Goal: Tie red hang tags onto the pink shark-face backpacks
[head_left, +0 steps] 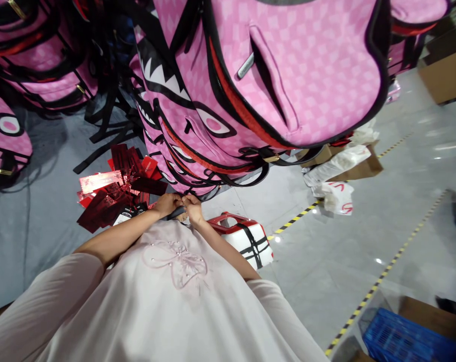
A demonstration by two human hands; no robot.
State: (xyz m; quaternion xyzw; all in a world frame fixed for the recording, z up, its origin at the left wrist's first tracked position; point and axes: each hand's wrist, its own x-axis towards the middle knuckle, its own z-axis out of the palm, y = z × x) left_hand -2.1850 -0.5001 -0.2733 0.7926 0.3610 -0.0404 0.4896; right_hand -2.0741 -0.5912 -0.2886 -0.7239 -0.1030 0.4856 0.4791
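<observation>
My left hand [169, 205] and my right hand [192, 208] meet in front of my chest, at the near end of a row of pink checkered backpacks [213, 146]. The fingertips of both are pinched together, nearly touching. Whatever they grip is too small to make out. A short black strap [175, 213] lies right beneath the fingers, between the two hands. Beside my left hand is a heap of shiny red tags [117, 186] on the grey table [58, 216]. The backpacks carry printed eyes and teeth, red-edged zips and black handles.
More pink bags [50, 65] stand at the left, with loose black straps [110, 120] near them. A red-and-white jug [246, 241] stands on the floor to the right. Cardboard and plastic wrapping [337, 166], a blue crate [405, 332] and a carton [447, 75] lie beyond.
</observation>
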